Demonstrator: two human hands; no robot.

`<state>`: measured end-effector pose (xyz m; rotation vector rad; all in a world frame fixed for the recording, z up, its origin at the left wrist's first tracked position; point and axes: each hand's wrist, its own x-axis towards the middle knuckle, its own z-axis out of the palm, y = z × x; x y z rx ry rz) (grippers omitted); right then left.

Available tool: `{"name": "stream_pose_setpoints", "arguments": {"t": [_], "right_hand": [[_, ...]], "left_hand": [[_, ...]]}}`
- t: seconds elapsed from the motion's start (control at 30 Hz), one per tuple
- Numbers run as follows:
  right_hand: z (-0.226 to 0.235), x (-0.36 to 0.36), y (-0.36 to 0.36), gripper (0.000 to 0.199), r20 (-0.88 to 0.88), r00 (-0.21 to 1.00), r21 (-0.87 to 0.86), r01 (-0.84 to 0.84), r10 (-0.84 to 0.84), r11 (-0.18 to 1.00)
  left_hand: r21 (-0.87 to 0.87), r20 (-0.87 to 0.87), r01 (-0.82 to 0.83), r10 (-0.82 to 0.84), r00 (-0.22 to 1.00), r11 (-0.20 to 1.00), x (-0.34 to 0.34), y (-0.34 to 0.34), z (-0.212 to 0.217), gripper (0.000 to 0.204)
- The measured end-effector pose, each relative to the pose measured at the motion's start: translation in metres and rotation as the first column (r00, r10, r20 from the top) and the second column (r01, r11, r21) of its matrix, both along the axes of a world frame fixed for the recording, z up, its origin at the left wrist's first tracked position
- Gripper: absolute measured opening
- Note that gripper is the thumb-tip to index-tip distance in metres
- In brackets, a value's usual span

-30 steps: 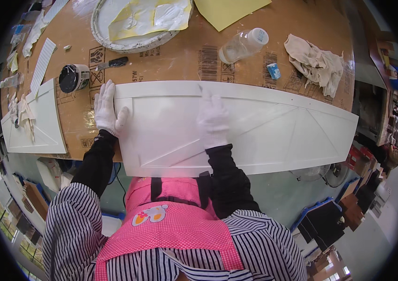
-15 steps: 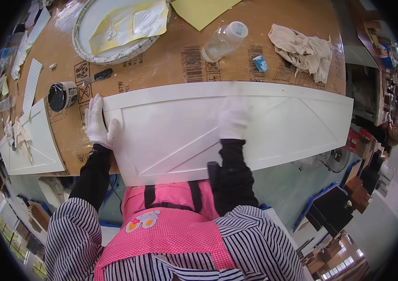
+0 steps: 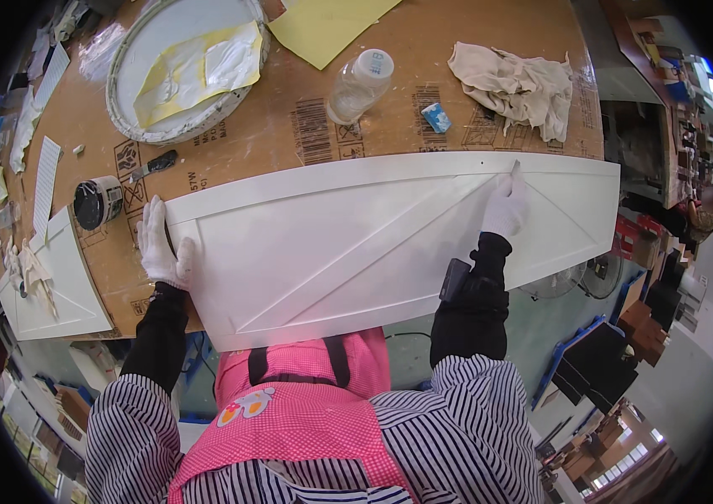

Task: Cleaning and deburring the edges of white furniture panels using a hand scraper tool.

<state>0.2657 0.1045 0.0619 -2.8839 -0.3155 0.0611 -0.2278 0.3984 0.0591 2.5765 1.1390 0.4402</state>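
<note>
A long white panel with raised diagonal mouldings lies across the near edge of a cardboard-covered table. My left hand, in a white glove, grips the panel's left end. My right hand, also gloved, rests flat on the panel's right part, with one finger stretched up toward the far rim. A dark band sits on my right forearm.
Behind the panel lie a clear plastic bottle, a crumpled beige rag, a small blue item, a round white tray with yellow paper, a yellow sheet and a black roll of tape. A smaller white panel lies at left.
My right hand has slid to the right along the panel, from its middle toward its right part. My left hand stays at the left end.
</note>
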Motion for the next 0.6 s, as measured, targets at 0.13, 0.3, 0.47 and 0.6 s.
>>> {"name": "stream_pose_setpoints", "arguments": {"t": [0.13,0.3,0.47,0.6], "right_hand": [[0.002,-0.038,0.013,0.046,0.174,0.85,-0.102,-0.486,0.496,0.868],[-0.009,0.005,-0.022,0.049,0.156,0.964,0.033,-0.221,0.213,0.975],[-0.009,-0.027,0.003,0.046,0.273,0.824,0.002,-0.517,0.497,0.856],[-0.008,0.063,-0.041,0.04,0.034,0.998,-0.054,0.045,-0.043,0.998]], "left_hand": [[-0.004,-0.006,-0.015,0.015,1.0,1.0,-0.002,-0.002,0.003,0.075],[0.004,0.009,0.001,-0.001,1.0,1.0,0.004,-0.001,0.001,0.074],[-0.001,0.016,-0.027,0.027,1.0,1.0,0.002,-0.003,0.003,0.075],[0.002,0.003,-0.01,0.01,1.0,1.0,0.007,-0.002,0.002,0.075]]}}
